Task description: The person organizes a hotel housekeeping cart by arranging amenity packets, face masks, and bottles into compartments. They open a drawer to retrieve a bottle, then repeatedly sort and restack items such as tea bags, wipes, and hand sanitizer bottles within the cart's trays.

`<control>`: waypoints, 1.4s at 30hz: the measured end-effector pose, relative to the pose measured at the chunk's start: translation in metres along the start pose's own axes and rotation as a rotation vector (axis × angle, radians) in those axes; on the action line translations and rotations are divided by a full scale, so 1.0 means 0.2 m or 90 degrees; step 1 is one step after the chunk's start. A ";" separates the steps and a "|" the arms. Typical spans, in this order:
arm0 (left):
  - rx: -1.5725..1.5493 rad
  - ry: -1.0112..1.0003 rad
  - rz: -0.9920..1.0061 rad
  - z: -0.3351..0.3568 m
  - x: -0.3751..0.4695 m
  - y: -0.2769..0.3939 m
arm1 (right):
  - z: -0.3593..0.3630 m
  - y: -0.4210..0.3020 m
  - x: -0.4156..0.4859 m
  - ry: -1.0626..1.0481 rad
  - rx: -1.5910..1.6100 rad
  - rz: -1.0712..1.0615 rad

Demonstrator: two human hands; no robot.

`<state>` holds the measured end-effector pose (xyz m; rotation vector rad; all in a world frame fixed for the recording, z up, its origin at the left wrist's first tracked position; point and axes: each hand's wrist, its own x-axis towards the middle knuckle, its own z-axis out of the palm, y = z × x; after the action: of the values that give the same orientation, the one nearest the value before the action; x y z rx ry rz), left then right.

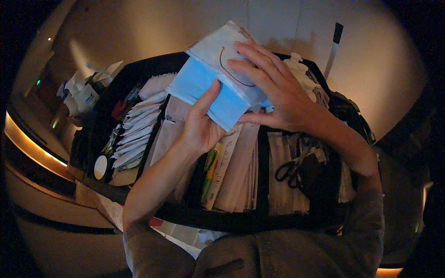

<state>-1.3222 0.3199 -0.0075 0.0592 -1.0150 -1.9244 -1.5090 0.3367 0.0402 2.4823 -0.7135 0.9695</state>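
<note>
My left hand (204, 127) grips a blue packet (212, 92) from below, its thumb lying across the front. A white packet (213, 47) with a curved dark line overlaps the upper part of the blue one. My right hand (269, 81) is at the right side of both, its upper fingers spread over the white packet and its thumb near the lower right corner of the blue one. Whether the right fingers pinch anything is hidden. Both hands are above a black divided case (222, 220) filled with flat paper packets (240, 173).
Stacked white packets (134, 130) fill the case's left section. Black-handled scissors (290, 172) lie at its right. Dispenser bottles (81, 92) stand beyond the left rim, and a white bottle (297, 64) is at the back right. A black-tipped stick (333, 50) rises behind the right rim.
</note>
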 end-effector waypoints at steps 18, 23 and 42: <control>-0.003 0.077 0.000 -0.10 0.03 0.06 | -0.30 0.24 0.01 0.184 0.092 0.309; -0.071 0.105 -0.009 -0.17 0.04 0.05 | -0.15 0.21 -0.06 -0.055 0.227 0.281; 0.270 0.352 0.034 -0.04 0.00 0.22 | -0.50 0.06 -0.32 -0.299 0.414 0.472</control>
<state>-1.2867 0.3045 0.0170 0.7553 -1.0019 -1.4863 -1.6073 0.3988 0.0666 3.1195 -1.8079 0.9472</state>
